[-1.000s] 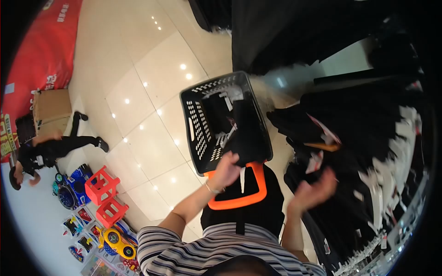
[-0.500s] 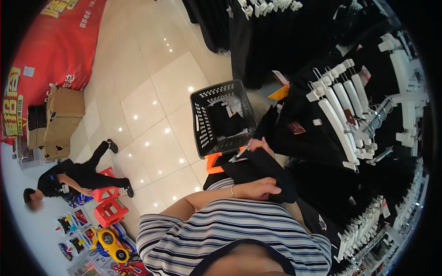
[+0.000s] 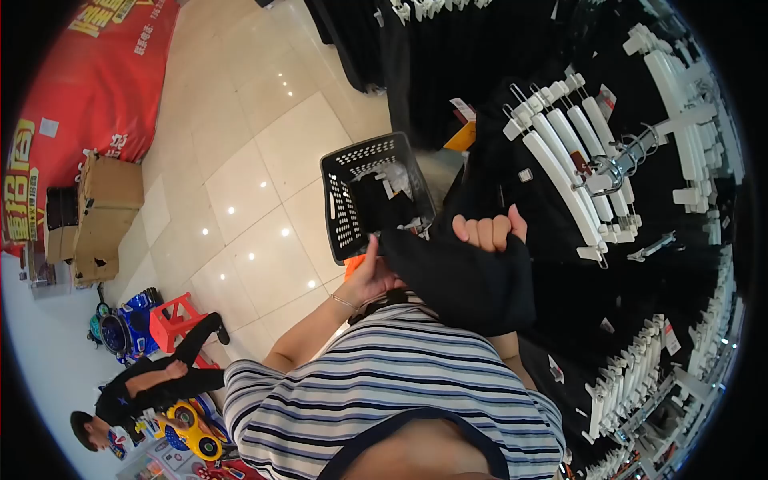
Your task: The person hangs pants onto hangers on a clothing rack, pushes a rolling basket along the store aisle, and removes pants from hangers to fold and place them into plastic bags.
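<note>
A folded black garment [image 3: 464,280] is held in front of my striped shirt; whether it is trousers cannot be made out. My right hand [image 3: 492,230] grips its upper edge, fingers curled over the cloth. At the garment's left end is my left hand [image 3: 373,276], wearing a bracelet, with its thumb raised and its fingers partly hidden by the cloth. Just beyond my left hand stands a dark plastic basket [image 3: 340,216] with black cloth, white tags and clear plastic inside. An orange part [image 3: 354,264] shows beside the basket, partly covered by my hand.
Racks of black clothes on white clip hangers [image 3: 560,184] crowd the right side. More hangers [image 3: 628,376] line the lower right. On the left are cardboard boxes [image 3: 112,208], a red banner [image 3: 96,96], a red stool [image 3: 172,320], toys [image 3: 192,432] and a person in black [image 3: 144,392].
My left hand has moved left to the garment's end near the basket. My right hand has shifted right and now grips the upper edge. The person in black has moved down the view.
</note>
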Demonstrator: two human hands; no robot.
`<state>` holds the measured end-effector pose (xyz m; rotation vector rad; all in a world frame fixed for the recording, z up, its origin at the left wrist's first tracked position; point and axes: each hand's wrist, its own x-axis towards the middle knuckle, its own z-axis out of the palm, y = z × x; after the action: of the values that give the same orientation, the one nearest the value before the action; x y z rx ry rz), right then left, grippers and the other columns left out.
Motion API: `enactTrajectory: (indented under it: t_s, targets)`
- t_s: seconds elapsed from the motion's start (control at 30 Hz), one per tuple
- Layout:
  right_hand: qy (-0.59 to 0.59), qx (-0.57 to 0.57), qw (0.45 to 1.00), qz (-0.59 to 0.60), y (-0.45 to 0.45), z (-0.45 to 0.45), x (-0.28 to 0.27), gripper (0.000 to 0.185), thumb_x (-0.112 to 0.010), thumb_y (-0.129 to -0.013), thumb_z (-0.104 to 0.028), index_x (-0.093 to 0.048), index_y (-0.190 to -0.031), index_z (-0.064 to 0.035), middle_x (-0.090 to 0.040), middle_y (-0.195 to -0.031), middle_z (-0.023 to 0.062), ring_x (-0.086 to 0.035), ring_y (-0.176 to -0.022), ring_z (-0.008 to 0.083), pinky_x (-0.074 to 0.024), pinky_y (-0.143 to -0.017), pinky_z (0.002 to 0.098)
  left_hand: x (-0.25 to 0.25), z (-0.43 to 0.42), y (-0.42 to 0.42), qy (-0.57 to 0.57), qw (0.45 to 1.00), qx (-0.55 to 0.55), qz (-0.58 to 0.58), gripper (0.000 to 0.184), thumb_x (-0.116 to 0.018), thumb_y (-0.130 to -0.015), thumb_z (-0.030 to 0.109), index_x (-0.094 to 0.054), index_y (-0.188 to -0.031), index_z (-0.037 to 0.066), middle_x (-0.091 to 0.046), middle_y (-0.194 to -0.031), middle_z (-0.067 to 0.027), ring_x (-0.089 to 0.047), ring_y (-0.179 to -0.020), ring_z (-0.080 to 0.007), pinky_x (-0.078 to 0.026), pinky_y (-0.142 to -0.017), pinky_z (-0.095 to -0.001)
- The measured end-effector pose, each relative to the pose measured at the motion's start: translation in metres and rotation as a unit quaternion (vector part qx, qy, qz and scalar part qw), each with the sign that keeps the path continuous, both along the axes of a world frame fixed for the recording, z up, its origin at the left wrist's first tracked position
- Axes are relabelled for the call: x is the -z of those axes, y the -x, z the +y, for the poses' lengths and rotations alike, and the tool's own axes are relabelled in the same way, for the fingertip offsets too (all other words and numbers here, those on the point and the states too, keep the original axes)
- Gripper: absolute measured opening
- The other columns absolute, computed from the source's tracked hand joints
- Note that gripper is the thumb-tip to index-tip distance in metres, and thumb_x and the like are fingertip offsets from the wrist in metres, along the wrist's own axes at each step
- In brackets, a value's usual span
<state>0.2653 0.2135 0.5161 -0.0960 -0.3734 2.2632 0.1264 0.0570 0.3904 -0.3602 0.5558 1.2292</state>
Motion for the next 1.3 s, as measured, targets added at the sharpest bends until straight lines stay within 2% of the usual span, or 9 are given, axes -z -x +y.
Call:
enactTrajectory:
  t_s: [0.17,0.3,0.6,0.7,0.73,0.87,1.03,1.2,1.3]
  targets:
    - [-0.275,-0.160,0.910,0.266,0.024,-0.027,0.040,0.056,-0.020,-0.097,-0.029,-0.038,-0.046,-0.0123,-0.043,-0.047,0.0028,-0.040,-0.049,0.0205,-0.0353,-0.068,0.0346,0.040,0.011,0.015,0.039,0.992,-0.117,0.005,0.048,-0.048,-0.090,0.042,-0.055,-0.116,0.002,-0.059,-0.112,-0.0187,-0.056,-0.107,-0.0309,-0.043,-0.096,-0.0445]
    - [-0.266,-0.248,0.927,0.095,-0.005,-0.047,0.011,0.053,-0.027,-0.096,-0.029,-0.039,-0.050,-0.0083,-0.042,-0.047,0.0050,-0.041,-0.050,0.0210,-0.0367,-0.065,0.0345,0.094,-0.004,0.028,0.082,0.972,-0.212,0.066,0.035,-0.048,-0.085,0.024,-0.060,-0.106,-0.002,-0.064,-0.099,-0.0186,-0.063,-0.088,-0.0295,-0.052,-0.082,-0.0413]
    - [-0.264,-0.100,0.899,-0.334,-0.089,-0.008,0.074,0.045,-0.033,-0.098,-0.027,-0.049,-0.064,-0.0040,-0.047,-0.060,0.0024,-0.046,-0.062,0.0168,-0.0381,-0.063,0.0268,0.005,-0.001,0.040,0.076,0.890,-0.258,0.369,0.017,-0.050,-0.076,0.012,-0.056,-0.088,0.000,-0.061,-0.087,-0.0110,-0.059,-0.078,-0.0268,-0.048,-0.075,-0.0405]
    - [-0.293,-0.159,0.783,-0.526,-0.102,-0.001,0.087,0.025,-0.042,-0.097,-0.021,-0.054,-0.087,-0.0019,-0.051,-0.073,0.0012,-0.047,-0.066,0.0135,-0.0389,-0.066,0.0233,-0.015,0.016,0.037,-0.088,0.902,-0.270,0.324,0.010,-0.049,-0.080,0.013,-0.053,-0.083,0.005,-0.058,-0.077,-0.0070,-0.054,-0.066,-0.0212,-0.042,-0.064,-0.0356]
    - [-0.309,-0.154,0.794,-0.501,-0.108,0.003,0.099,0.021,-0.049,-0.094,-0.015,-0.049,-0.112,-0.0029,-0.055,-0.091,0.0035,-0.053,-0.079,0.0148,-0.0422,-0.076,0.0237,-0.022,0.024,0.033,-0.170,0.902,-0.273,0.288,0.008,-0.049,-0.081,0.014,-0.053,-0.082,0.006,-0.057,-0.074,-0.0057,-0.052,-0.063,-0.0194,-0.040,-0.061,-0.0339]
    - [-0.292,-0.012,0.834,-0.468,-0.104,0.008,0.117,0.037,-0.057,-0.089,-0.016,-0.047,-0.124,-0.0042,-0.056,-0.112,0.0094,-0.052,-0.106,0.0169,-0.0425,-0.089,0.0276,-0.059,0.068,0.013,-0.540,0.818,-0.193,0.049,0.009,-0.048,-0.085,0.016,-0.049,-0.076,0.012,-0.053,-0.061,-0.0004,-0.045,-0.047,-0.0119,-0.032,-0.047,-0.0273]
    - [-0.345,-0.046,0.793,-0.500,-0.115,0.008,0.100,0.019,-0.066,-0.083,-0.019,-0.054,-0.093,-0.0062,-0.054,-0.080,-0.0021,-0.051,-0.074,0.0067,-0.0412,-0.066,0.0216,-0.057,0.109,0.004,-0.736,0.665,-0.063,-0.113,0.016,-0.045,-0.091,0.028,-0.050,-0.080,0.018,-0.052,-0.067,-0.0004,-0.046,-0.050,-0.0059,-0.036,-0.044,-0.0271]
    - [-0.281,0.201,0.762,-0.548,-0.149,-0.010,0.075,0.017,-0.068,-0.079,-0.012,-0.054,-0.085,-0.0054,-0.053,-0.072,-0.0027,-0.049,-0.063,0.0039,-0.0384,-0.056,0.0193,0.035,0.046,0.053,-0.146,0.878,-0.209,0.405,0.054,-0.058,-0.080,0.021,-0.041,-0.127,0.001,-0.054,-0.117,-0.0158,-0.055,-0.106,-0.0300,-0.045,-0.091,-0.0433]
    - [-0.245,0.337,0.694,-0.588,-0.171,-0.013,0.051,0.015,-0.068,-0.079,-0.010,-0.054,-0.082,-0.0040,-0.052,-0.069,-0.0020,-0.048,-0.058,0.0031,-0.0361,-0.051,0.0179,-0.057,0.077,0.013,-0.245,0.856,-0.125,0.439,0.052,-0.063,-0.075,0.005,-0.046,-0.124,-0.001,-0.054,-0.119,-0.0134,-0.055,-0.108,-0.0262,-0.044,-0.095,-0.0383]
